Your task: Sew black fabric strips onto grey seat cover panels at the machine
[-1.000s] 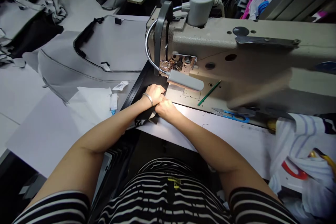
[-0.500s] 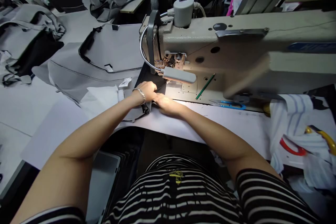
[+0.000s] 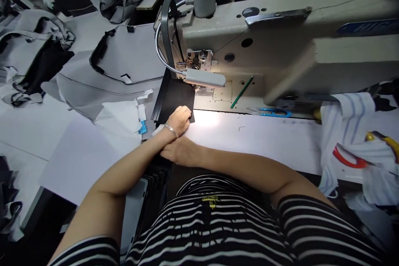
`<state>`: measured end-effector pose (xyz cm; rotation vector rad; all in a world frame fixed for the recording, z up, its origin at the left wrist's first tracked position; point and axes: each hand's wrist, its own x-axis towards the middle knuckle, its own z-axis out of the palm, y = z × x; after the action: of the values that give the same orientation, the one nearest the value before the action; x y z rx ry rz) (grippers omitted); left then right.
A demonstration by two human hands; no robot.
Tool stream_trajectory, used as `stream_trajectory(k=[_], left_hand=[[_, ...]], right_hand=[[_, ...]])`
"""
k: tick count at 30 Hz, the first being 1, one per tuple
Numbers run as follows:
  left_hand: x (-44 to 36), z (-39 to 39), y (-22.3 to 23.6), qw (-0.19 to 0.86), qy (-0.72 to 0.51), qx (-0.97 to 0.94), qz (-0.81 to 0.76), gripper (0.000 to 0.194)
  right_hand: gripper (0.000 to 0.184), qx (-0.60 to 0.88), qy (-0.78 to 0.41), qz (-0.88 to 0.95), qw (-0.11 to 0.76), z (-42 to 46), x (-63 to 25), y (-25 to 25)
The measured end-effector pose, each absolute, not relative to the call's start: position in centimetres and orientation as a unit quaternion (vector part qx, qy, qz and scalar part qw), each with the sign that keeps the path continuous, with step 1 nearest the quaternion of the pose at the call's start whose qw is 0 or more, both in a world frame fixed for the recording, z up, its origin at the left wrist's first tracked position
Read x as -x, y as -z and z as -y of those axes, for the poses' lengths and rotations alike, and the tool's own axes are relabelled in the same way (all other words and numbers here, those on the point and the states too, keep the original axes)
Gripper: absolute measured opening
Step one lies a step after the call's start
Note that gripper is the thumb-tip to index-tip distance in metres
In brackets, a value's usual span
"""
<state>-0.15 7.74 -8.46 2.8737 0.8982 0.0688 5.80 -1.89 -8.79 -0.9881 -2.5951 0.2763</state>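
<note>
A black fabric piece [image 3: 174, 95] lies flat on the white table [image 3: 264, 137], its far end under the needle area of the beige sewing machine [image 3: 280, 50]. My left hand [image 3: 180, 119], with a bracelet on the wrist, rests on the near edge of that piece with its fingers curled onto it. My right hand [image 3: 179, 152] lies lower, at the table's front edge, crossing beneath my left wrist. Its fingers are hidden by the left forearm.
A gooseneck lamp [image 3: 204, 78] lights the bed. A green pencil [image 3: 241, 91] and blue snips [image 3: 274, 112] lie on the machine base. Grey fabric panels [image 3: 124, 62] and white paper pieces [image 3: 121, 116] lie to the left, striped white cloth [image 3: 349, 124] to the right.
The black piece now lies flat toward the needle. My right hand has drawn back from it to the table's front edge, while my left hand stays on the piece. The view has shifted.
</note>
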Motion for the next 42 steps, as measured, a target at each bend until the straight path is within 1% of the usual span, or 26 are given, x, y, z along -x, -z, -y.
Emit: stream_trajectory(k=[1, 3, 5, 6, 9, 12, 15, 17, 21, 23, 27, 29, 32, 35, 37, 39, 42], left_hand=[[0.9, -7.5, 8.9, 0.077, -0.058, -0.95, -0.298, 0.019], [2.1, -7.5, 9.1, 0.113, -0.109, -0.939, -0.306, 0.018], [2.8, -7.7, 8.9, 0.149, -0.146, -0.916, -0.342, 0.02], [3.0, -7.9, 8.8, 0.162, -0.162, -0.9, -0.371, 0.02], [3.0, -7.9, 8.8, 0.168, -0.2, -0.847, -0.462, 0.021], [2.6, -7.2, 9.0, 0.133, -0.237, -0.831, -0.485, 0.023], [2.2, -6.3, 9.0, 0.11, -0.258, -0.856, -0.434, 0.024], [2.3, -6.2, 9.0, 0.11, -0.24, -0.884, -0.387, 0.026], [3.2, -6.8, 9.6, 0.121, -0.2, -0.925, -0.299, 0.027], [3.7, -7.0, 10.0, 0.12, -0.2, -0.933, -0.275, 0.025], [3.9, -7.0, 10.4, 0.127, -0.247, -0.923, -0.267, 0.023], [3.7, -7.0, 10.4, 0.133, -0.283, -0.894, -0.321, 0.024], [3.6, -7.2, 10.3, 0.106, -0.324, -0.844, -0.415, 0.024], [3.7, -7.3, 10.4, 0.086, -0.326, -0.851, -0.403, 0.025], [3.9, -7.3, 10.6, 0.082, -0.334, -0.852, -0.396, 0.026], [4.0, -7.5, 10.6, 0.078, -0.358, -0.825, -0.43, 0.03], [3.7, -8.5, 10.0, 0.086, -0.388, -0.787, -0.472, 0.035]], right_hand=[[0.026, 0.375, -0.089, 0.908, 0.165, 2.1, -7.1, 8.4], [0.026, 0.473, -0.05, 0.865, 0.158, 1.7, -9.9, 8.1], [0.028, 0.553, -0.005, 0.821, 0.143, 0.7, -12.3, 8.4], [0.028, 0.57, 0.012, 0.811, 0.132, 0.1, -13.1, 8.7], [0.03, 0.543, 0.05, 0.831, 0.115, -1.4, -13.9, 9.7], [0.035, 0.487, 0.067, 0.863, 0.119, -2.1, -12.7, 10.1], [0.04, 0.442, 0.042, 0.891, 0.091, -1.8, -10.8, 10.0], [0.04, 0.426, 0.032, 0.902, 0.071, -1.4, -9.6, 10.0], [0.039, 0.444, 0.033, 0.894, 0.054, -0.6, -8.2, 10.1], [0.039, 0.444, 0.033, 0.894, 0.051, -0.3, -8.1, 10.2], [0.04, 0.451, 0.041, 0.889, 0.067, -0.2, -8.4, 10.2], [0.039, 0.466, 0.047, 0.879, 0.086, -0.2, -8.5, 10.1], [0.037, 0.48, 0.046, 0.869, 0.108, -0.3, -8.5, 10.2], [0.037, 0.496, 0.03, 0.858, 0.127, -0.4, -8.5, 10.3], [0.036, 0.523, 0.014, 0.84, 0.144, -0.3, -8.4, 10.3], [0.035, 0.56, 0.004, 0.814, 0.155, -0.1, -8.2, 10.4], [0.03, 0.618, 0.024, 0.768, 0.166, 0.0, -7.7, 10.5]])
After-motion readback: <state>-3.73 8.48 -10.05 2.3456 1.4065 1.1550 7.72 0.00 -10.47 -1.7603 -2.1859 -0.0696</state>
